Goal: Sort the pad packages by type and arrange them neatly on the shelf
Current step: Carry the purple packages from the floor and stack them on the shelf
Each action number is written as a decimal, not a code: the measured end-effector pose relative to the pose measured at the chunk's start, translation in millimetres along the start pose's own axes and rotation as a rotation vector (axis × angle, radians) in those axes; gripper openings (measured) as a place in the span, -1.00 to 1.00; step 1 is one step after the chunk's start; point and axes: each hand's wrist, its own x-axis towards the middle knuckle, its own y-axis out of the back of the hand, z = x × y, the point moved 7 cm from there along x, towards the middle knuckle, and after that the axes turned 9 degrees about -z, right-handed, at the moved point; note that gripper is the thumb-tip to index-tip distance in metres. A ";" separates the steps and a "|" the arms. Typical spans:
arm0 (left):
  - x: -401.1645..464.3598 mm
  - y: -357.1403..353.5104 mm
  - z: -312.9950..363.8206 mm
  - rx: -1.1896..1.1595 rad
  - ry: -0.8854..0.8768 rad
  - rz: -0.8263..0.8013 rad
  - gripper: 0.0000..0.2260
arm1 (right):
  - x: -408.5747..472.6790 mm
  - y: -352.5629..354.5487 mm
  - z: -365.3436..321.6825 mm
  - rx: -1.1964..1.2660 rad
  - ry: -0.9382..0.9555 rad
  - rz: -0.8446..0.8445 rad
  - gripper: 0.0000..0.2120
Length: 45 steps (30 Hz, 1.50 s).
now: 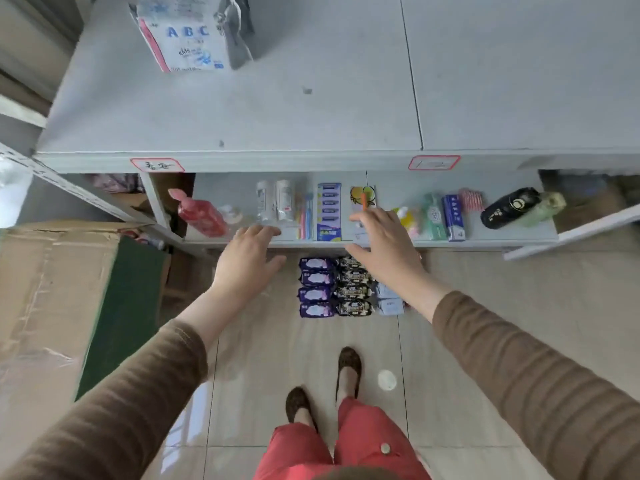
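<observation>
Looking straight down from head height, the view takes in a grey metal shelf unit [242,109] with tiled floor in front of it. At far left a large cardboard box [52,289] stands beside the unit. On the top shelf, toward the left, a white pad package printed "ABC" [187,39] stands alone. On the lower shelf [485,237], a red pump bottle [201,216] lies leftmost. Next comes the left hand [247,261], reaching forward over the shelf's front edge; its grip is loose, fingers relaxed and slightly bent, and it has hold of nothing. Below and between the two hands, the sorted pad packages lie in rows: a column of purple packs [316,287] on the left, a column of dark patterned packs [353,287] touching it, then pale blue packs [389,299] partly hidden under the right forearm. Whether they rest on a bottom shelf or on the floor cannot be told. Neither hand touches them. Above them on the lower shelf sits a blue toothbrush card [329,211]. The right hand [381,237] hovers over that shelf's edge, fingers spread wide, grip empty. Farther right lie toothpaste boxes [453,218] and a black bottle [509,207].
</observation>
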 end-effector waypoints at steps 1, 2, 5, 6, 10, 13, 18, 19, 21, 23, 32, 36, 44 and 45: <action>-4.8 -18.9 -1.4 -0.002 0.005 -0.036 -0.56 | -9.9 -16.8 9.1 0.001 -0.033 -0.021 -0.59; -9.0 -38.2 -4.1 -0.005 0.016 -0.070 -0.57 | -18.9 -35.3 18.1 -0.002 -0.065 -0.046 -0.59; -23.0 -99.4 -20.0 -0.024 0.059 -0.162 -0.59 | -42.3 -97.7 43.7 0.035 -0.146 -0.130 -0.57; -27.4 -120.8 -27.1 -0.023 0.059 -0.194 -0.59 | -48.4 -119.7 51.8 0.050 -0.172 -0.157 -0.56; -41.7 -207.9 -65.2 -0.015 0.079 -0.302 -0.57 | -60.4 -209.4 83.9 0.065 -0.229 -0.244 -0.54; -42.0 -275.8 -96.0 -0.030 0.117 -0.365 -0.56 | -57.4 -278.4 111.4 0.105 -0.262 -0.289 -0.52; -15.6 -390.9 -146.0 -0.051 0.131 -0.446 -0.49 | -32.1 -397.9 158.4 0.072 -0.237 -0.389 -0.44; -6.8 -413.5 -155.5 -0.048 0.126 -0.457 -0.48 | -24.5 -421.5 167.9 0.050 -0.224 -0.411 -0.42; 13.5 -455.5 -174.0 -0.037 0.116 -0.465 -0.48 | -7.7 -465.6 186.2 0.002 -0.201 -0.444 -0.40; 38.2 -492.5 -191.2 -0.016 0.111 -0.455 -0.48 | 10.1 -506.0 203.8 -0.061 -0.175 -0.461 -0.41; 155.0 -597.8 -225.1 0.067 0.088 -0.280 -0.55 | 68.1 -635.3 252.9 -0.437 -0.044 -0.451 -0.54; 186.5 -623.5 -226.8 0.144 0.099 -0.281 -0.49 | 76.6 -663.5 257.0 -0.556 0.003 -0.379 -0.74; 197.8 -651.8 -232.8 0.144 0.189 -0.305 -0.46 | 69.6 -698.0 254.9 -0.450 0.029 -0.431 -0.77; 194.1 -650.2 -234.6 0.117 0.198 -0.315 -0.49 | 64.9 -695.8 258.1 -0.416 0.022 -0.449 -0.76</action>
